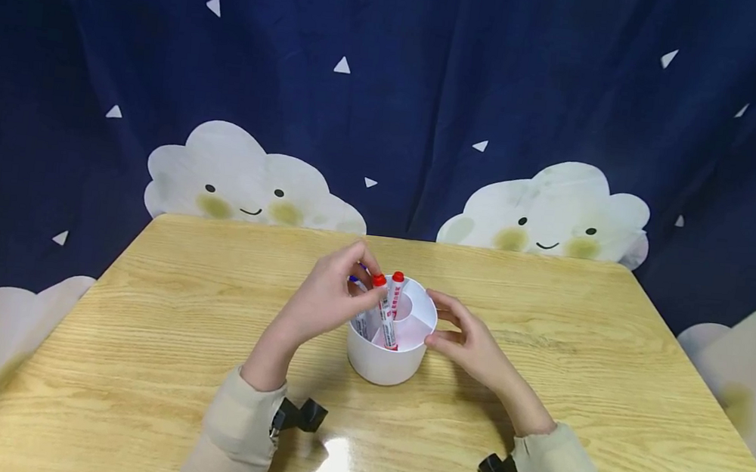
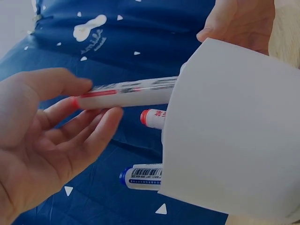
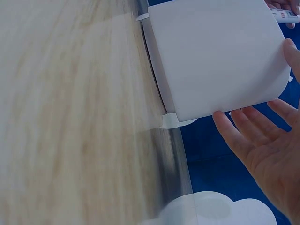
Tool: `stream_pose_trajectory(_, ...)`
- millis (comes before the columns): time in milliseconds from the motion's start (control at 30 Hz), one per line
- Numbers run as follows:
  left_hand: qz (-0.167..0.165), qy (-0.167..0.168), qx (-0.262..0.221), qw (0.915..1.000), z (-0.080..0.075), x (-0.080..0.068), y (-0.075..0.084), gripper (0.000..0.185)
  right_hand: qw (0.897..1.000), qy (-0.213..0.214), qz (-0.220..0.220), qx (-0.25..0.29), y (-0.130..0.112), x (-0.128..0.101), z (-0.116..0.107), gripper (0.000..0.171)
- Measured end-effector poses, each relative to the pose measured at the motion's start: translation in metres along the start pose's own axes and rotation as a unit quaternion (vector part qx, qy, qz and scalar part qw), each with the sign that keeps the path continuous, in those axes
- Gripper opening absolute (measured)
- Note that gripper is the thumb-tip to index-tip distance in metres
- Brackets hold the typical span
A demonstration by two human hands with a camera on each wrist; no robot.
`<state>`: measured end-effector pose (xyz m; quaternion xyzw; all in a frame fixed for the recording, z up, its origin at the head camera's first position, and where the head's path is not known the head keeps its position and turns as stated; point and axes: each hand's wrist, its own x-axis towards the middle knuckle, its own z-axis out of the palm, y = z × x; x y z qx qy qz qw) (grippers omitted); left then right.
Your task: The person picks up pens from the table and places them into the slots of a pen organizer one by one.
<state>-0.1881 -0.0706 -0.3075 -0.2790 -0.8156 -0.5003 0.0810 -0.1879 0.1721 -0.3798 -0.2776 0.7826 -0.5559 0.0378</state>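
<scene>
A round white pen holder (image 1: 384, 366) with inner dividers stands on the table. My left hand (image 1: 328, 284) pinches a red-tipped whiteboard marker (image 2: 131, 93) by its upper end, between thumb and fingers. The marker's lower part is inside the holder, behind its wall in the left wrist view. Another red-tipped marker (image 1: 396, 289) stands by the central round compartment. A blue-tipped marker (image 2: 144, 177) leans in the left side, partly hidden by my left hand in the head view. My right hand (image 1: 473, 345) holds the holder's right side, thumb near and fingers far.
The wooden table (image 1: 168, 353) reaches back to a dark blue curtain (image 1: 404, 102) printed with clouds and triangles. A black wrist camera (image 1: 299, 415) sits on the left sleeve, another black camera (image 1: 496, 471) on the right.
</scene>
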Motion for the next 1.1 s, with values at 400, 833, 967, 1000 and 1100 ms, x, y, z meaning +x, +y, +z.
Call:
stream_pose_trajectory(400,-0.020,-0.131,0.069,0.9888,0.001,-0.003,-0.002,0.015,1.000,-0.001,-0.005,0.008,0.018,0.001,-0.002,0.061)
stream_pose_trajectory(833,-0.026,-0.135,0.078,0.9874,-0.003,-0.005,-0.007,0.012,1.000,-0.001,-0.019,0.001,0.030,0.001,-0.004,0.060)
stream_pose_trajectory(967,-0.028,-0.094,0.083,0.9917,-0.010,-0.004,-0.015,0.015,1.000,0.009,-0.026,-0.013,0.026,0.001,-0.008,0.053)
stream_pose_trajectory(1000,-0.028,-0.080,0.085,0.9927,-0.012,-0.004,-0.018,0.016,0.999,0.015,-0.027,-0.019,0.026,0.002,-0.010,0.050)
stream_pose_trajectory(1100,-0.024,-0.037,0.102,0.9938,-0.021,-0.006,-0.031,0.013,0.998,0.034,-0.025,-0.047,0.024,0.003,-0.019,0.045)
